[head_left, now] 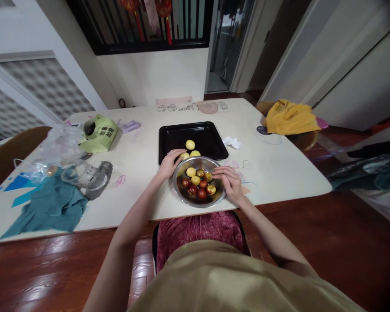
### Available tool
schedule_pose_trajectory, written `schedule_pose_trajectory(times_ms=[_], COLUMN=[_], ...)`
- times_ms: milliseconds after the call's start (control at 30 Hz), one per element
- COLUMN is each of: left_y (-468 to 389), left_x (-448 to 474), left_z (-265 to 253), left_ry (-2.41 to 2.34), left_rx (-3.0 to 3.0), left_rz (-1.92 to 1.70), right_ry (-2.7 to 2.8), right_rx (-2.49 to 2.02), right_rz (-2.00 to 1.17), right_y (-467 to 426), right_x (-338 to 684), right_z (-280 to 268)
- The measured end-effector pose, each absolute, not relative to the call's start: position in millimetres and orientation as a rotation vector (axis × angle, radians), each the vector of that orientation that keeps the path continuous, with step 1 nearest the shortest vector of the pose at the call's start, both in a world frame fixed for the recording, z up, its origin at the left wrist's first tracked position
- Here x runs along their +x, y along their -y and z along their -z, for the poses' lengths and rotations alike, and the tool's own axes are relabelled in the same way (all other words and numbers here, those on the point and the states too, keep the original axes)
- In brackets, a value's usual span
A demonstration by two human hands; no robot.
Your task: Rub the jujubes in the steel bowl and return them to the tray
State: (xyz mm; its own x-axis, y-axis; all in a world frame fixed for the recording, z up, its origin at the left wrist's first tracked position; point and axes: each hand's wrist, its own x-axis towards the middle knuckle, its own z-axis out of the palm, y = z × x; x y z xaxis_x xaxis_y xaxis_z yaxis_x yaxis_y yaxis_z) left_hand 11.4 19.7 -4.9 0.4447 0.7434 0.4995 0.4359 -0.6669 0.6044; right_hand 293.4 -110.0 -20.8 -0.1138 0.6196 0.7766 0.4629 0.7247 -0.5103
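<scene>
A shiny metal bowl (177, 190) stands near the table's front edge, holding several small round fruits, some yellow, others dark red or mottled. Behind it lies a black baking tray (172, 134), partly covered by the bowl's far rim. Two round yellow fruits (190, 144) rest in the tray. My left hand (169, 165) reaches past the bowl's left rim, its fingers closed around another yellow fruit (184, 156) at the tray's near edge. On the bowl's right rim is my right hand (231, 184), with fingers over the inside and thumb lower down.
Right of the tray lies a crumpled white tissue (232, 142). A green tissue pack (100, 133), plastic bags (60, 143), a clear plastic container (79, 174) and a teal cloth (50, 208) occupy the left side. A yellow cloth (290, 117) hangs over a chair at the right.
</scene>
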Motion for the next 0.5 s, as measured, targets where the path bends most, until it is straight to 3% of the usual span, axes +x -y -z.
schedule_pose_trajectory(times_ms=[300, 500], left_y=[-13.0, -8.4], left_x=[14.3, 16.4], left_z=[-6.1, -7.2], left_ry=[-1.216, -1.317], left_rx=[2.388, 2.35], left_rz=[-0.666, -0.615], right_ry=[1.704, 1.689], right_rx=[-0.858, -0.881], right_rz=[-0.187, -0.201], right_y=[108.4, 107.8], right_x=[288.8, 288.6], right_z=[23.1, 24.2])
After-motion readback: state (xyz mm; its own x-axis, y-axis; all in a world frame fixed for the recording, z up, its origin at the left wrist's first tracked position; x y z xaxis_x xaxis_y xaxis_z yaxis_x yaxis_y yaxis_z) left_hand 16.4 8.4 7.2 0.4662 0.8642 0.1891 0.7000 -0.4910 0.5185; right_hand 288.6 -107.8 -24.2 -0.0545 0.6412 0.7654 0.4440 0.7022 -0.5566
